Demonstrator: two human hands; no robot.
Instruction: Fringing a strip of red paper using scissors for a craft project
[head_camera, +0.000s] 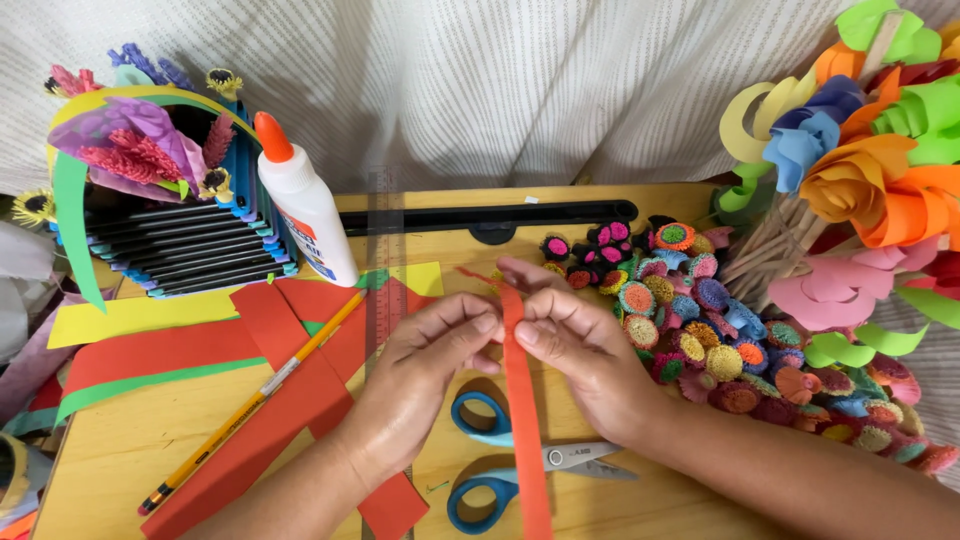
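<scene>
A long narrow red paper strip (524, 420) runs from between my fingertips down past the table's front edge. My left hand (425, 365) pinches its upper end from the left. From the right, my right hand (575, 350) pinches the same end, thumbs almost touching. Under my wrists lie blue-handled scissors (500, 455), shut, on the wooden table (120, 450).
A white glue bottle with an orange cap (305, 205) stands back left beside a black and blue holder with paper flowers (170, 200). Wide red paper strips (250, 400), a yellow pencil (250, 400) and a clear ruler (385, 260) lie left. Several small rolled paper flower centres (700, 320) and big paper flowers (860, 180) fill the right.
</scene>
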